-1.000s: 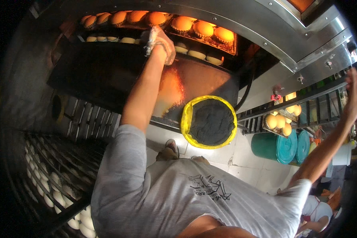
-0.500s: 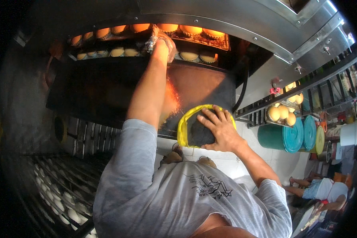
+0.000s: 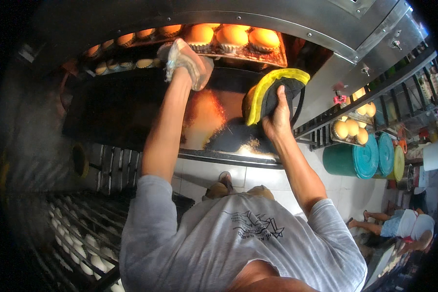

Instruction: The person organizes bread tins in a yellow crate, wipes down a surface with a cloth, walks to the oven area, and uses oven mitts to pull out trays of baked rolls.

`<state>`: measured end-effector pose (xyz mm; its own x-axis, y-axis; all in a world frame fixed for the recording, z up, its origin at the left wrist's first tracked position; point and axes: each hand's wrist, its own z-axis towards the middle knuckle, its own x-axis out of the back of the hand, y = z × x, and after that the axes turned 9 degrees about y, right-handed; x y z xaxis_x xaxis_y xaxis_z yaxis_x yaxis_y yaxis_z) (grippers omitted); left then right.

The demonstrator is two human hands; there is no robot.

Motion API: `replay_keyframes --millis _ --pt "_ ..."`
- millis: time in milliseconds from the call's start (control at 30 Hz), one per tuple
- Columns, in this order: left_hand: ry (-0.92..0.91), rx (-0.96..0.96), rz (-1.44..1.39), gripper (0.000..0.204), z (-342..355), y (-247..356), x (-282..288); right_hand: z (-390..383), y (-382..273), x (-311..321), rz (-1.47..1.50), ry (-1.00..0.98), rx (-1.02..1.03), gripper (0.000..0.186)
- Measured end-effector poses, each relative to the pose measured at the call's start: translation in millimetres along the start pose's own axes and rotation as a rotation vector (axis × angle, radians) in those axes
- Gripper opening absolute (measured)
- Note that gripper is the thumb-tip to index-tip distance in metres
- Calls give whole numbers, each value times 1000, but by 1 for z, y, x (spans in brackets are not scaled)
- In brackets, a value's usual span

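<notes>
My left hand (image 3: 182, 74) is wrapped in a pale, crumpled cloth (image 3: 191, 57) and closed at the oven mouth, by the left end of a baking tray's front rim (image 3: 248, 61). The cloth hides most of the fingers, so I cannot tell how firmly they grip the tray. Golden buns (image 3: 231, 36) in fluted paper cups stand on that tray, lit orange. My right hand (image 3: 278, 118) grips a folded black oven pad with yellow trim (image 3: 299, 74), thumb on top, in front of the tray's right end.
A dark metal shelf (image 3: 155, 117) juts out below the oven mouth. More cupped buns (image 3: 143, 63) sit deeper left. Racks stand either side, the left holding pale dough pieces (image 3: 78, 250), the right baked buns (image 3: 348, 128). Teal drums (image 3: 350, 158) and another person (image 3: 409, 225) are at the right.
The bun tray has come outward from the oven with my left hand beside it. My right hand has lifted the pad from near my body up to the tray's right end, folding it.
</notes>
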<state>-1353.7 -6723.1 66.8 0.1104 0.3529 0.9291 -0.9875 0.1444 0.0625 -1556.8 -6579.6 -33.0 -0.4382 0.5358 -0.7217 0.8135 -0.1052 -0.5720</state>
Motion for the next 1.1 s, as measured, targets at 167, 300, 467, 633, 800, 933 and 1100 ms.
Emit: replay_keyframes --millis 167,300,467,633,800,933,1100 --pt "-1 273 -291 29 -68 -9 46 -22 -11 0 174 -53 55 41" --pt "179 -5 -50 37 -122 -30 52 -51 -32 20 59 -73 -64 33" --pt "525 -131 -2 45 -179 -63 11 -82 -43 52 -99 -55 -146 28" --pt "314 -36 87 51 -225 -54 34 -116 -61 89 -236 -122 -130 28" --pt "421 -47 -13 50 -330 -42 60 -168 -80 136 -294 -182 -131 27" --pt "478 -37 -33 53 -401 -10 100 -205 -108 175 -364 -189 -183 30" --pt "552 -80 -113 56 -484 41 147 -267 -135 229 -396 -172 -188 32"
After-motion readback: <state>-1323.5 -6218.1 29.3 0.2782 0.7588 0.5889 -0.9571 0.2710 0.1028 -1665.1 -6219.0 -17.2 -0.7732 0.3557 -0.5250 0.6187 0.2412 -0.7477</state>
